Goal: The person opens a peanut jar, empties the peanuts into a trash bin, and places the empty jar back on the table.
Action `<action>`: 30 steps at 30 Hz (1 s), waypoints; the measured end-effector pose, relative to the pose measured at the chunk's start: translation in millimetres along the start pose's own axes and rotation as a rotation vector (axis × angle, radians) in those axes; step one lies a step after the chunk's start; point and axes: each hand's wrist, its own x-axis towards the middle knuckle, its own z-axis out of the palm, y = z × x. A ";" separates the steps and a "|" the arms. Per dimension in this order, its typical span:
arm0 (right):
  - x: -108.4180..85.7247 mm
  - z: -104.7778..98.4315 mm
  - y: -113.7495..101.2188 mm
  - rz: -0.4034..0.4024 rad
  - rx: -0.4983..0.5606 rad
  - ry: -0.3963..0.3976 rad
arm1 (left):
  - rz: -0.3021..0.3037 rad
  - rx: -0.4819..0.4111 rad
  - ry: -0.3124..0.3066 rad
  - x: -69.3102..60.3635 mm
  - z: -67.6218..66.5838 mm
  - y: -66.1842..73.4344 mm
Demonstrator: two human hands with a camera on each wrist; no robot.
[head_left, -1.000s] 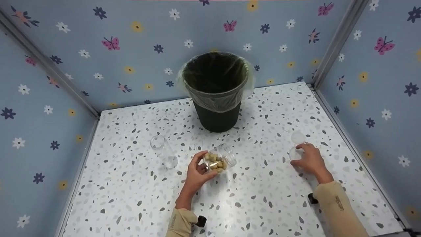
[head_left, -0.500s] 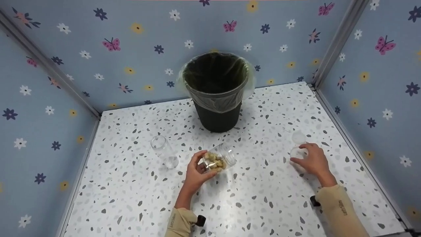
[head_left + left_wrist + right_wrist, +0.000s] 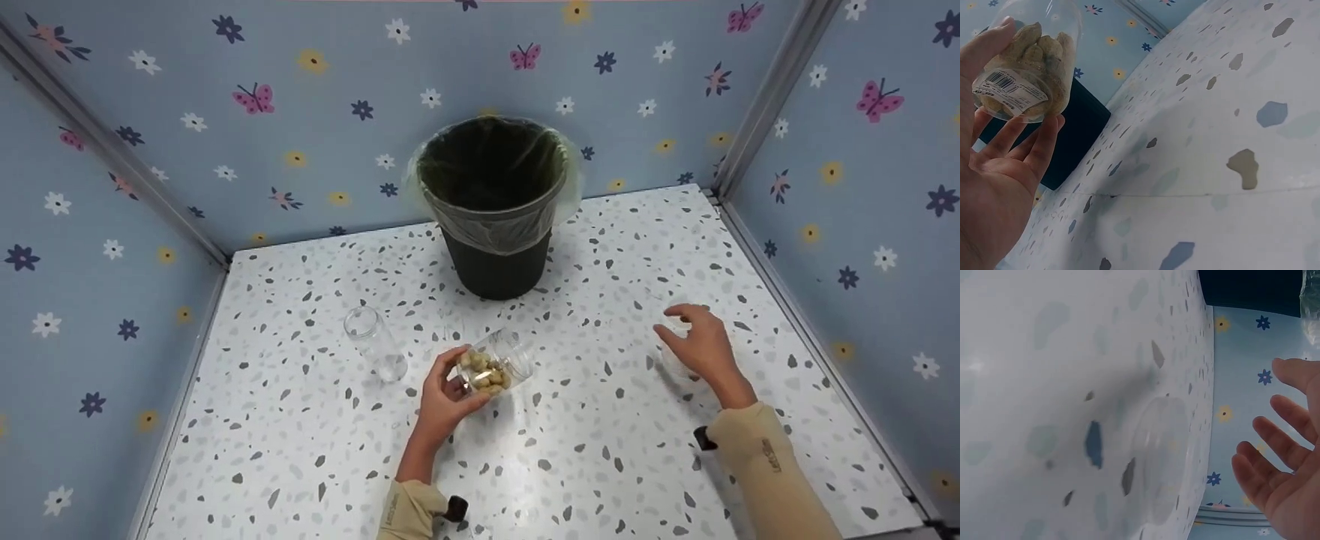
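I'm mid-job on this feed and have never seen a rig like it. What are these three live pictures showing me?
No robot here: these are a person's two bare hands. The wide picture comes from a camera worn on the head, looking forward and down. The other two come from cameras worn on the left and right wrists.

The left hand holds a clear jar tilted, with what look like peanuts inside; the left wrist view shows a barcode label on it. The right hand holds nothing.

On the speckled tabletop are a second clear jar, a dark bin with a see-through liner, and, near the right hand, a clear disc, perhaps a lid.
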 end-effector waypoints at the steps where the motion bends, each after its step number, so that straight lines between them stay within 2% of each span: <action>1: 6.2 0.0 -4.3 -0.011 0.004 0.000 | -0.006 -0.004 0.003 -1.4 -0.7 -0.7; 11: 82.0 -2.4 -61.0 -0.126 0.074 0.056 | -0.022 -0.006 0.038 -7.0 -9.1 -0.3; 16: 113.9 -6.9 -94.0 -0.178 0.112 0.058 | -0.019 0.009 0.045 -8.7 -10.6 0.9; 25: 160.3 -13.9 -151.6 -0.278 0.094 0.024 | -0.034 0.027 0.046 -9.7 -13.8 4.9; 30: 176.5 -16.2 -174.8 -0.283 0.077 -0.034 | -0.043 0.041 0.037 -7.8 -15.4 7.4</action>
